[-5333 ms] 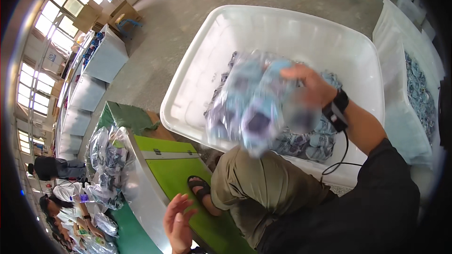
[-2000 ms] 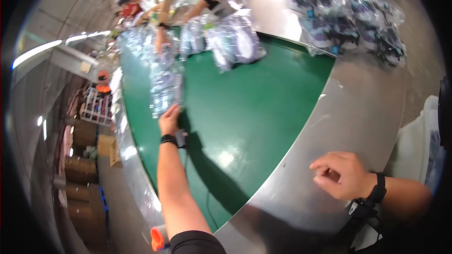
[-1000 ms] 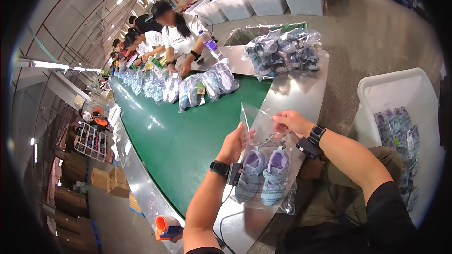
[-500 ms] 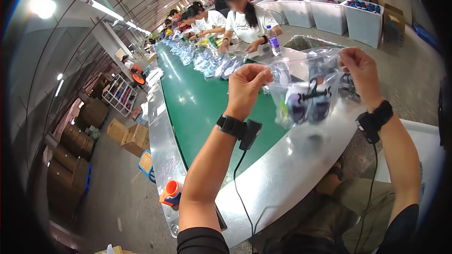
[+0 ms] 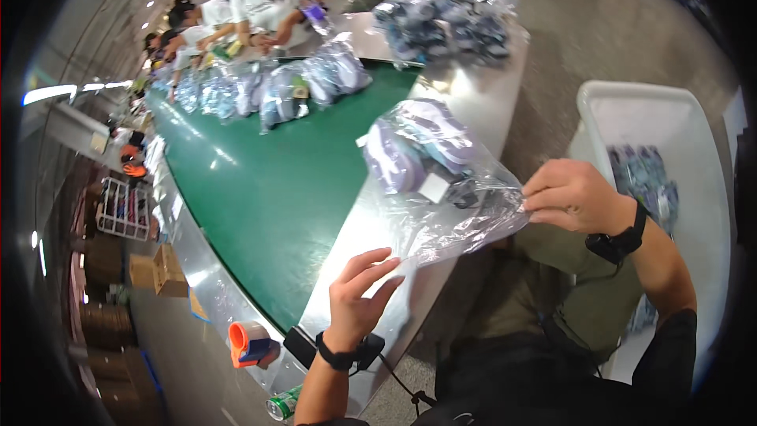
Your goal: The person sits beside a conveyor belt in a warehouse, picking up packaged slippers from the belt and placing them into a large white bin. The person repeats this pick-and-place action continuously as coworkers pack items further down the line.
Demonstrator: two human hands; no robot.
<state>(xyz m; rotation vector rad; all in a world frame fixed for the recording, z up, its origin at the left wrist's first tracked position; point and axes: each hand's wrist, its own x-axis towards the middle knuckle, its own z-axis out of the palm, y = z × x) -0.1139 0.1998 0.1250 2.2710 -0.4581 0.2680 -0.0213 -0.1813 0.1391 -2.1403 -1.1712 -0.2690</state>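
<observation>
Clear plastic bag (image 5: 441, 189) with a pair of lilac children's shoes (image 5: 414, 150) inside lies on the steel table edge (image 5: 481, 102), just beside the green belt (image 5: 268, 181); its open mouth hangs off toward me. Shoes sit at the far, closed end, and a small white tag (image 5: 434, 188) shows near them.

My right hand (image 5: 572, 196) is pinched shut on the bag's mouth at its right corner, thumb and fingers closed on the film. My left hand (image 5: 359, 296) is open, fingers spread, fingertips touching or just under the near left edge of the film; I can't tell if it has any real hold.

How I'd do this step well, as I judge it:
- get the left hand pinched on the left corner to match the right, so the mouth is held taut and even
- keep the shoes' weight resting on the steel, not hanging from the film
- pull flat, don't twist; thin film will likely crease or slip

Around it: a heap of bagged shoes (image 5: 441, 20) at the far end of the table, more bagged pairs (image 5: 268, 91) across the belt, other workers (image 5: 252, 0) beyond. White bin (image 5: 678, 118) with more bags is on my right. Orange tape dispenser (image 5: 251, 343) and a drink can (image 5: 284, 405) sit near my left wrist.
</observation>
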